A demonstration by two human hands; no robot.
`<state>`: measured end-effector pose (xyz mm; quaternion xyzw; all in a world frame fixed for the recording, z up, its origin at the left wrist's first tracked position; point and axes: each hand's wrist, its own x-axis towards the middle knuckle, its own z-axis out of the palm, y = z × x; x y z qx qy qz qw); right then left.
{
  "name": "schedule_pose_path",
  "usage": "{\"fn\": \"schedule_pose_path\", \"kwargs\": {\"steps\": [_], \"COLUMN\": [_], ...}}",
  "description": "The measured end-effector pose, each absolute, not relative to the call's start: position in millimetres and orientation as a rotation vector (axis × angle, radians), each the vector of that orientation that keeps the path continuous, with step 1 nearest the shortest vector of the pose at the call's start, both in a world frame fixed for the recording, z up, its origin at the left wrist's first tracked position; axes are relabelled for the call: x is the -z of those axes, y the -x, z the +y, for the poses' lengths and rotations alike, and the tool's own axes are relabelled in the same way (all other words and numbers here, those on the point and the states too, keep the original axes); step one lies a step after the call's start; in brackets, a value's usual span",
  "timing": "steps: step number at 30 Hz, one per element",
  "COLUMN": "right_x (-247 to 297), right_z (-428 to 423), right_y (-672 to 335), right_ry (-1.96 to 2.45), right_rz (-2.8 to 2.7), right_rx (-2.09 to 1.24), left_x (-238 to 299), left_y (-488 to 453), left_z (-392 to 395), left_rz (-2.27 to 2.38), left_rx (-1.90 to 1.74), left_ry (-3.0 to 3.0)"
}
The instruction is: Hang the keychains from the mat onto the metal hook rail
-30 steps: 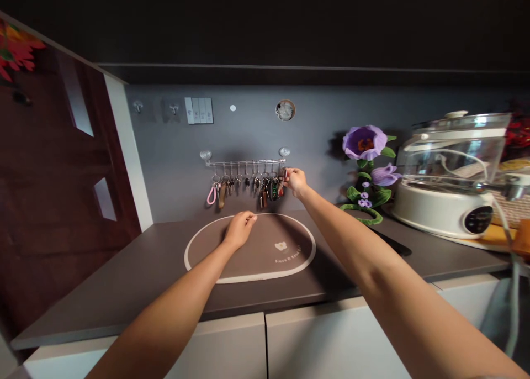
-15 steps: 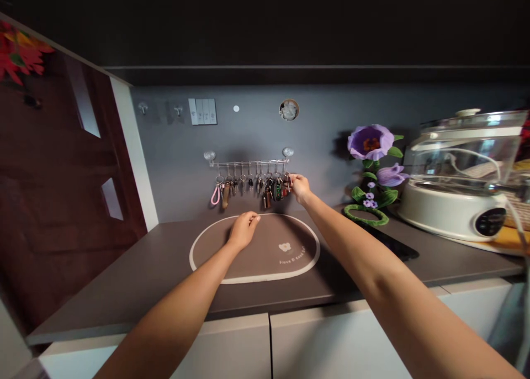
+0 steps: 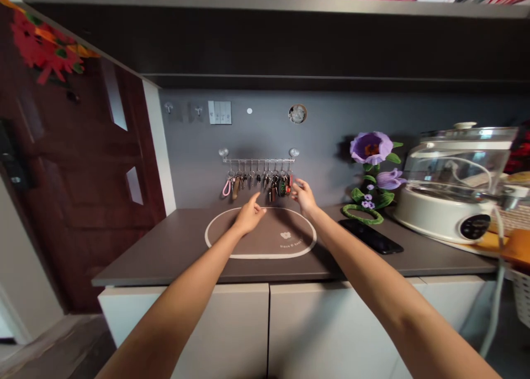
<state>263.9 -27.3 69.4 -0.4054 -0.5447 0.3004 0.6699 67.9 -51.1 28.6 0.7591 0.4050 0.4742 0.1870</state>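
Observation:
A metal key rack (image 3: 259,160) hangs on the grey wall with several key bunches (image 3: 273,184) on its hooks, a pink loop at its left end. My right hand (image 3: 305,195) hovers just right of the rightmost keys, fingers apart, holding nothing. My left hand (image 3: 249,216) is raised over the back of the oval brown mat (image 3: 290,245), index finger stretched toward the keys, other fingers loosely curled, nothing in it.
A dark phone (image 3: 370,236) lies on the grey counter (image 3: 165,252) right of the mat. Purple crochet flowers (image 3: 371,169) and a white cooker with a clear lid (image 3: 451,183) stand at the right. A dark wooden door (image 3: 78,180) is at the left. White cabinets sit below.
My right hand has let go of the rightmost keys and drawn slightly back, opening. My left hand has lifted off the mat with its finger out. The camera has pulled back and tilted up.

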Motion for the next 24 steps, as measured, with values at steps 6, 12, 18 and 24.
{"fn": "schedule_pose_path", "kwargs": {"steps": [6,12,18,24], "right_x": [-55.2,-29.2,-18.6,-20.9], "right_z": [-89.4,-119.9,-126.5,-121.7], "right_y": [-233.9,-227.6,-224.0,-232.0], "right_ry": [0.803,0.773,0.790,0.842], "right_rz": [-1.437,-1.796,-1.896,-1.855], "right_rx": [-0.609,-0.641,-0.602,-0.602], "left_x": [-50.7,-25.7,-12.0,-15.1], "left_y": [-49.1,-17.8,-5.9,-5.6], "left_z": [-89.5,-120.5,-123.5,-121.2], "left_rz": [0.848,0.799,0.772,0.761], "left_rx": [-1.416,-1.358,-1.339,-1.327], "left_ry": [-2.129,-2.081,-1.999,-1.827]}}
